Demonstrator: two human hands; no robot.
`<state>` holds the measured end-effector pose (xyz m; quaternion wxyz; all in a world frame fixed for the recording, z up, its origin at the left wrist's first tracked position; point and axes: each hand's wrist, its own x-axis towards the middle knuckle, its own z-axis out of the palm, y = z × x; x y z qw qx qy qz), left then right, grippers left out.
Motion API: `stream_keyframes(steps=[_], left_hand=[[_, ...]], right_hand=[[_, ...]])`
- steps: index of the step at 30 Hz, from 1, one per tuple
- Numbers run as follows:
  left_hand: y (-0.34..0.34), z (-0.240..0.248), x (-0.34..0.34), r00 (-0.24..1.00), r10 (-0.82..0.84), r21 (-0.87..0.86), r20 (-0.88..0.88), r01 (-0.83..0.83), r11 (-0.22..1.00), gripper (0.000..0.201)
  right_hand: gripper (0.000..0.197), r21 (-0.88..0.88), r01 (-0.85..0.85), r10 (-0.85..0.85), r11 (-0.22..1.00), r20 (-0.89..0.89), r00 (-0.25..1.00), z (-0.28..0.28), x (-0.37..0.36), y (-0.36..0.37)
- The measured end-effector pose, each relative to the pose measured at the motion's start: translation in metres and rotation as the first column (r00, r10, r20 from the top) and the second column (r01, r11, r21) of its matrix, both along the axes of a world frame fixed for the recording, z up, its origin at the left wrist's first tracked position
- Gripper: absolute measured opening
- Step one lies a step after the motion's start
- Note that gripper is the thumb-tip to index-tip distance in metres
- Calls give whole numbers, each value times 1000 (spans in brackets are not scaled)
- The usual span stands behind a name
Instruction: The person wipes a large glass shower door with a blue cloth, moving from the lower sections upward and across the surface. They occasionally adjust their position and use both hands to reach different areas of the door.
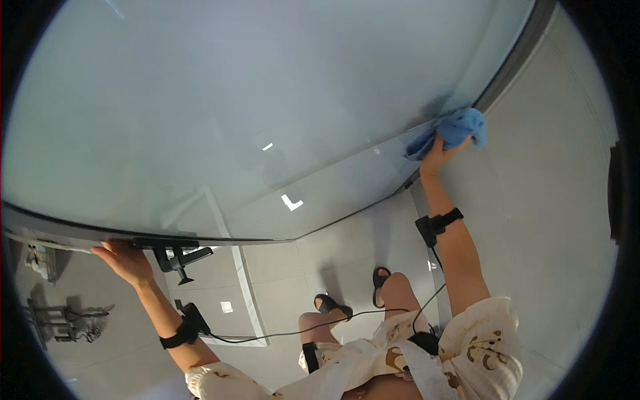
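A large glass panel (220,107) with a dark frame fills the upper part of the view. My right hand (437,157) is closed on a blue cloth (460,127), bunched against the glass near its right end, by the wall. On the left, my left hand (130,262) grips the lower dark frame (87,233); its fingertips are partly hidden there. Just right of that hand, a black clamp-like fitting (177,260) hangs from the frame. Both forearms wear black straps with small devices.
A grey tiled wall (547,187) stands on the right. Below are a light tiled floor (287,273) and a white strip (243,283). Wall fittings (67,317) show at far left. A black cable (287,333) runs from the left arm strap across my lap.
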<state>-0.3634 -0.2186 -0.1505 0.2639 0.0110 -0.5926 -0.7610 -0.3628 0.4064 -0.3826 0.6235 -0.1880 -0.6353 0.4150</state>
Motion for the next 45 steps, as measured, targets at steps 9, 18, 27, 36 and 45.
stream_keyframes(steps=[9,18,27,36,45], left_hand=[[-6,-127,26,994,52,-54,-97,-58,997,51],[87,-213,10,998,2,-7,-66,-2,1000,60],[172,-243,39,955,92,-126,-281,-132,983,62],[230,-226,79,998,21,-119,-52,-27,993,71],[231,-243,89,983,89,-223,-162,-124,967,47]], right_hand=[[58,126,72,-44,989,-210,977,16,6,-2],[60,462,205,-176,863,-104,979,5,28,-10],[71,619,234,-115,750,-227,967,9,64,-19],[64,674,123,-18,729,-161,987,-23,85,-35],[64,688,123,-28,715,-147,989,-76,85,-19]])
